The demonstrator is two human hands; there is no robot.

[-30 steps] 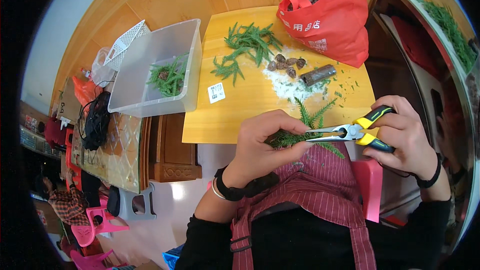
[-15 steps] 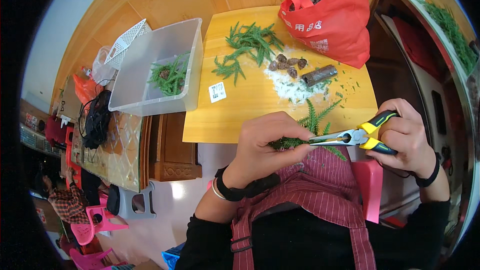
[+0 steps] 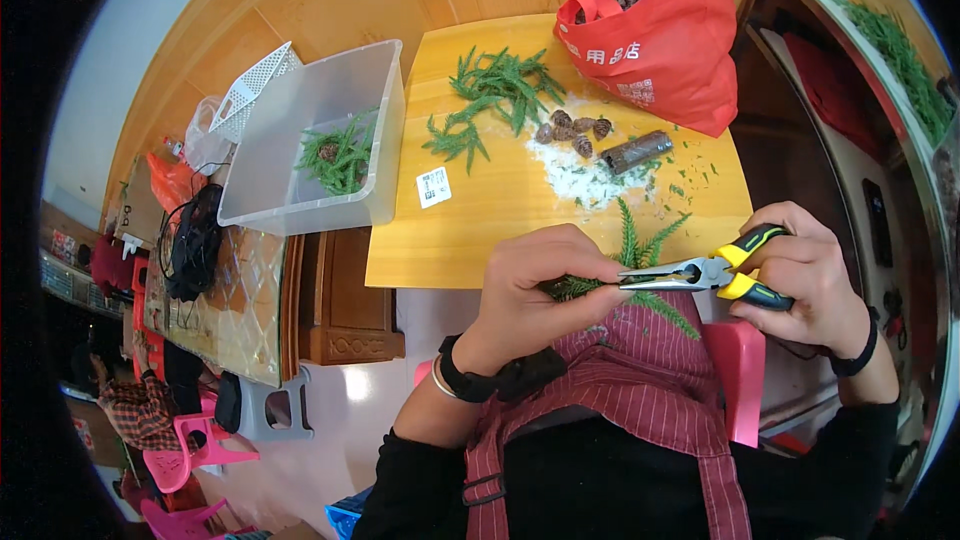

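Observation:
In my right hand (image 3: 805, 270) is a pair of long-nose pliers (image 3: 712, 270) with yellow and black handles, fingers wrapped round the grips. The plier jaws point left and meet the fingertips of my left hand (image 3: 550, 290). That hand pinches a green artificial pine sprig (image 3: 650, 245), whose needles spread above and below the jaws. What exactly lies between the jaws is too small to make out. Beyond my hands, a brown roll (image 3: 638, 151) lies beside several small pine cones (image 3: 583, 135) and a patch of white flakes (image 3: 580, 175) mixed with green bits.
More green sprigs (image 3: 500, 85) lie at the table's (image 3: 480, 240) far side, near a white label card (image 3: 434, 187). A red bag (image 3: 655, 50) of pine cones stands back right. On the left, a clear plastic bin (image 3: 385, 170) holds a green wreath-like bundle (image 3: 340, 155). Another person (image 3: 145, 405) sits far left.
The sprig has turned slightly, its lower branch reaching further down and right. My hands and the pliers stay nearly in place.

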